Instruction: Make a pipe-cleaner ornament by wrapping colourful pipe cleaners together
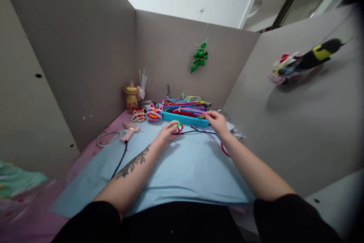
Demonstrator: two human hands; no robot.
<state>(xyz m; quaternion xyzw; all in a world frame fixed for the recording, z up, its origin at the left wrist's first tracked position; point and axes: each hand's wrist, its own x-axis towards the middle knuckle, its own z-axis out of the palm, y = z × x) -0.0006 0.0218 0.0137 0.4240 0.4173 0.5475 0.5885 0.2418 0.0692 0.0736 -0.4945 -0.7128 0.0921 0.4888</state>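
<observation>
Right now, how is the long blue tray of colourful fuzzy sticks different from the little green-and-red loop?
The long blue tray is big and boxy; the little green-and-red loop is thin and curved. The tray's wall is one colour, while the loop shows two. The tray is set down, full of colourful fuzzy sticks; the loop is held in the left hand's fingers. Both are brightly coloured.

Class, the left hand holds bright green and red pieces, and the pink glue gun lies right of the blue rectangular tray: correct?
Not quite. The head view shows the pink glue gun lying left of the blue rectangular tray; the left hand holds the green and red pieces.
</observation>
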